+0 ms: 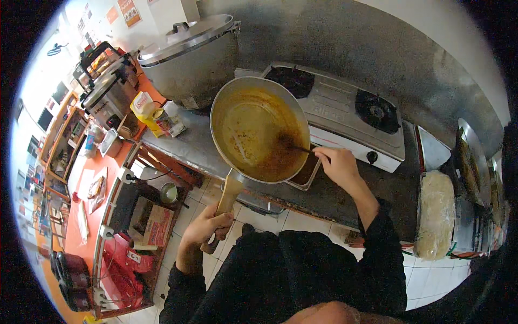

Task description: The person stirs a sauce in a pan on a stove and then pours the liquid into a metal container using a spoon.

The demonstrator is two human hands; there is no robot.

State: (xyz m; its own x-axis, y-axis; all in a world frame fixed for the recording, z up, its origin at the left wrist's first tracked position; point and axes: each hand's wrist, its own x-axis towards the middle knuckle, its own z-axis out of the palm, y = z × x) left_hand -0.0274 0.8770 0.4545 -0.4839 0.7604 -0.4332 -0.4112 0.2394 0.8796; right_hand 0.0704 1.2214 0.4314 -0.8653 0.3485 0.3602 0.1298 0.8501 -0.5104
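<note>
A large frying pan [259,117] is tilted towards me over the counter, its inside coated with yellow-brown residue that is darker at the right. My left hand [212,227] grips the pan's long, pale handle [230,192]. In my right hand [338,164] is a thin dark-handled utensil [301,149], its head against the pan's inner right side. That head is dark and blurred, so I cannot tell whether it is a brush or a spoon. Partly hidden beneath the pan's right edge is a shallow metal tray [304,184].
Behind the pan stands a two-burner gas stove [344,115]. A big lidded metal pot [190,60] and a yellow packet [149,115] are at the left. On the right lies a plastic-wrapped pale block [435,214]. Cardboard boxes [151,222] fill a low shelf.
</note>
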